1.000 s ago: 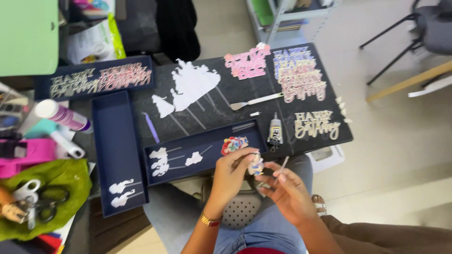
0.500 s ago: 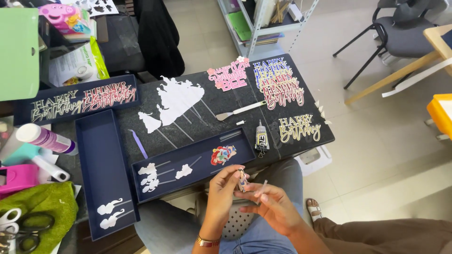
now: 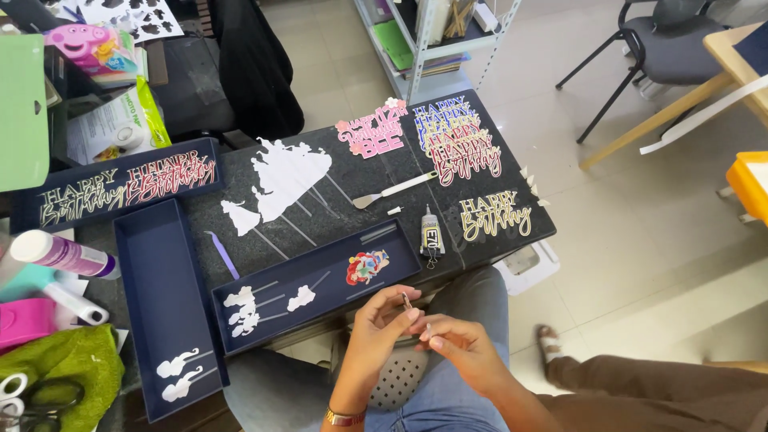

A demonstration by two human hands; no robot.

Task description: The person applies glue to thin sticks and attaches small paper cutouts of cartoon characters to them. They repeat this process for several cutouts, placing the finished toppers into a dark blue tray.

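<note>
While we sit at the dark table [image 3: 320,204], our left hand [image 3: 382,320] pinches a small thin piece [image 3: 406,300] over the lap. Our right hand [image 3: 456,346] curls beside it, fingertips closed on something too small to tell, just below the navy tray [image 3: 320,280].

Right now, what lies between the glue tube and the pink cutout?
In the head view, a metal spatula lies between the glue tube and the pink cutout.

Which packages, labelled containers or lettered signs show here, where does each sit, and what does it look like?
Glue tube: small, grey, labelled, right on the dark table, near the gold lettered topper.
Bottle: purple with white cap, lying at left edge.
Plastic packet: white and green, upper left.
Cartoon pig pack: pink, top left.
Stacked lettered toppers: blue, red, far edge.
</note>
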